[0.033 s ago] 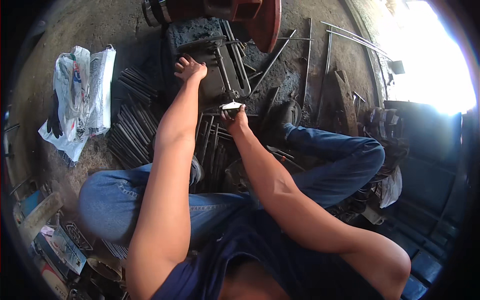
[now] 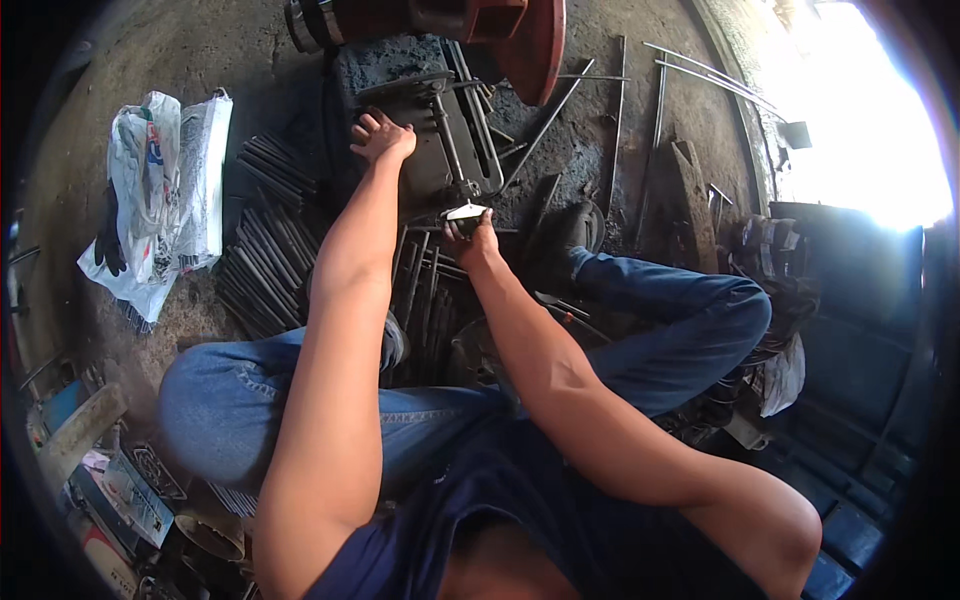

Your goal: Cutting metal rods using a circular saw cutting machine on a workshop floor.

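A dark metal machine base (image 2: pixel 425 165) with a threaded screw rod (image 2: pixel 446 135) lies on the floor in front of me; it looks like a cut-off saw with a vise. My left hand (image 2: pixel 384 138) rests at the base's left side, fingers spread, holding nothing. At the rod's near end, my right hand (image 2: pixel 472 238) is closed round a pale, shiny crank handle (image 2: pixel 466 212), thumb on its right end. Part of the handle is hidden by the fingers. Above the base hangs the machine's red guard (image 2: pixel 530 50).
Stacks of dark metal rods (image 2: pixel 265 265) lie left of the base, and loose bars (image 2: pixel 550 120) to its right. White woven sacks (image 2: pixel 165 190) with a dark glove (image 2: pixel 108 243) lie far left. A wooden plank (image 2: pixel 692 205) lies right. My jeans-clad legs (image 2: pixel 670 330) are folded around the rods.
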The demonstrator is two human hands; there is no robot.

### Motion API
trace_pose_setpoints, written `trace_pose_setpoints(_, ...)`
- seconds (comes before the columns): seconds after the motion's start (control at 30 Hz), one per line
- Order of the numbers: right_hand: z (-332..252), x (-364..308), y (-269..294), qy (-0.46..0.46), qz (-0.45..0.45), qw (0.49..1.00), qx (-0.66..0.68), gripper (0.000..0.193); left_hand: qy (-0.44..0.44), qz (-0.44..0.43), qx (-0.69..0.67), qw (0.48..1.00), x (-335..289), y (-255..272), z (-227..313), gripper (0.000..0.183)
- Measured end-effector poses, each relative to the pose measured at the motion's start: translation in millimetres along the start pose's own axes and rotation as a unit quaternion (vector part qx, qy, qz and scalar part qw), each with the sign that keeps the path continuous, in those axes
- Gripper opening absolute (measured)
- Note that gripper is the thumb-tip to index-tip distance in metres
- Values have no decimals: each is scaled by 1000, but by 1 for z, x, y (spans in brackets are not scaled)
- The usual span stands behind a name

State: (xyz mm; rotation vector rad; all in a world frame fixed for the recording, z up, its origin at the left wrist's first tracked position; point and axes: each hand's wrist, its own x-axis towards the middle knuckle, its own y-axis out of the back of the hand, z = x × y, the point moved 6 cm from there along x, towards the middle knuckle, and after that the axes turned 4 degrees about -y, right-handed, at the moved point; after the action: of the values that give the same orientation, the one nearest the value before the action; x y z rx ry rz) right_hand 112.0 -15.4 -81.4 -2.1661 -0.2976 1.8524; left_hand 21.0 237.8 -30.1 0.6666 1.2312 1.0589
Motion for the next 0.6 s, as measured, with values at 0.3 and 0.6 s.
trace_pose_setpoints(0.3, -9, -6, -8, -3, 16, 994, -107, 44, 3, -12, -9, 1000, 0, -1, 2, 90)
trace_pose_setpoints(0.6, -26, 51, 11, -136, -84, 977, -140, 39, 10, -13, 13, 1000, 1, -2, 4, 88)
